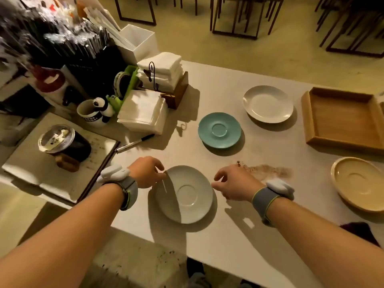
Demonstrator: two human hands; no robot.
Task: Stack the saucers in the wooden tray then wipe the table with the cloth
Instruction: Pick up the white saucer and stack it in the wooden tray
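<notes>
A white saucer [187,194] lies near the table's front edge, between my two hands. My left hand [146,172] hovers at its left rim with fingers curled and apart, holding nothing. At the saucer's right rim my right hand [232,183] is also spread and holds nothing. A teal saucer [219,129] sits mid-table, a white saucer [268,103] behind it, a beige saucer [356,182] at the right. The wooden tray [340,119] stands at the far right with nothing in it. A dark red cloth [359,231] peeks at the right front edge.
A brown stain [268,170] marks the white table [228,246] right of my right hand. Napkin stacks [143,111], a napkin holder [164,75], a panda mug [93,113], a pen [135,143] and a lidded dark cup [64,142] crowd the left.
</notes>
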